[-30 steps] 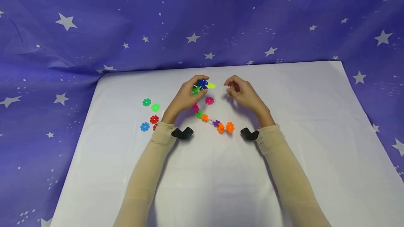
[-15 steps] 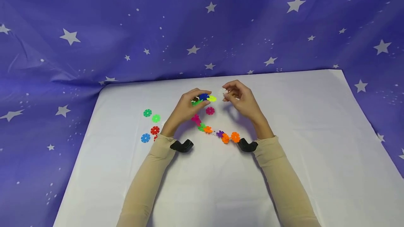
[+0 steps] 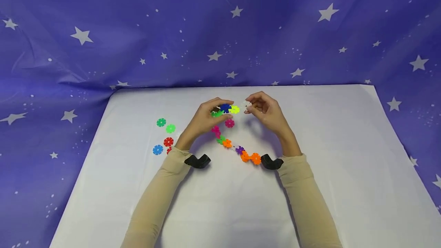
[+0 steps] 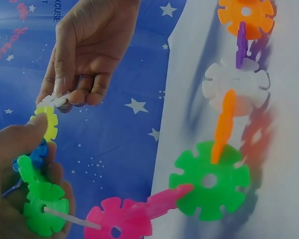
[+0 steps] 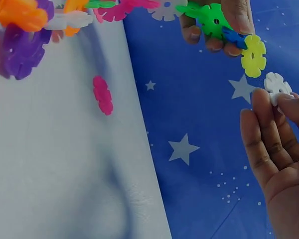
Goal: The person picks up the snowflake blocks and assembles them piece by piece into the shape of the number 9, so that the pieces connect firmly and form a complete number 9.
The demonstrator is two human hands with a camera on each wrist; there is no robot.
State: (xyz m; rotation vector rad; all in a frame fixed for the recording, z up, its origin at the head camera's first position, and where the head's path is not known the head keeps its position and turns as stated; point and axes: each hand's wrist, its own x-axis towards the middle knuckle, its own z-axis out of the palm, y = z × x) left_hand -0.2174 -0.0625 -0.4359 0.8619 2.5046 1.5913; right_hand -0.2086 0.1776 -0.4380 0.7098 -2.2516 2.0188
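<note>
My left hand grips one end of a chain of notched snowflake discs, round the blue disc and a green disc. From that end sticks out a yellow disc. Facing it, my right hand pinches a white snowflake disc between thumb and fingers. In the right wrist view a small gap parts the white disc from the yellow one. The chain hangs down past pink, green and white discs to the orange discs near my right wrist. Part of it is hidden behind my left hand.
A loose pink disc lies on the white-covered table below the hands. Left of my left arm are loose green, red and blue discs, some partly hidden. A blue star-patterned cloth hangs behind.
The white disc has come into sight in my right fingers, beside the yellow disc. My left hand keeps its hold on the chain, whose orange end has shifted right. The head view has tilted up.
</note>
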